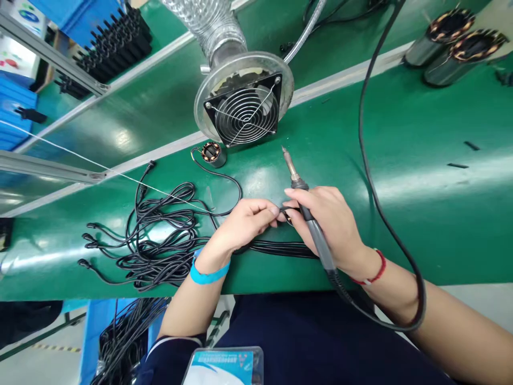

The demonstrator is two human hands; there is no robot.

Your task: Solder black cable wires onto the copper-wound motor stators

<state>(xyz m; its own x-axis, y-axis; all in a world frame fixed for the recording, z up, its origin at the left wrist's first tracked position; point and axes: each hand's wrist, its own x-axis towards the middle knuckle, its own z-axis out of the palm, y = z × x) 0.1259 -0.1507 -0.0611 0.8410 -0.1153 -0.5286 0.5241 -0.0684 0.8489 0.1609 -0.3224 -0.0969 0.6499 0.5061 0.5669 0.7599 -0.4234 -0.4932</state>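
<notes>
My right hand (334, 222) grips a soldering iron (319, 240) by its dark handle, the metal tip pointing up and away over the bench. Its thumb and fingers also reach the thin black cable (289, 208) that my left hand (250, 222) pinches between thumb and fingertips. The cable's very end is partly hidden by the fingers. Beneath both hands runs a row of black cables (280, 248), which joins a coiled heap of black cables (160, 256) on the left. Farther back, a small copper-wound stator (214, 155) stands with a black cable attached.
A round fume extractor fan (246, 115) on a foil duct (208, 27) hangs over the bench (420, 214). Larger stators (452, 59) stand at back right. The iron's cord (371, 176) loops across the right side. Below left, a blue bin (94, 331) holds more cables.
</notes>
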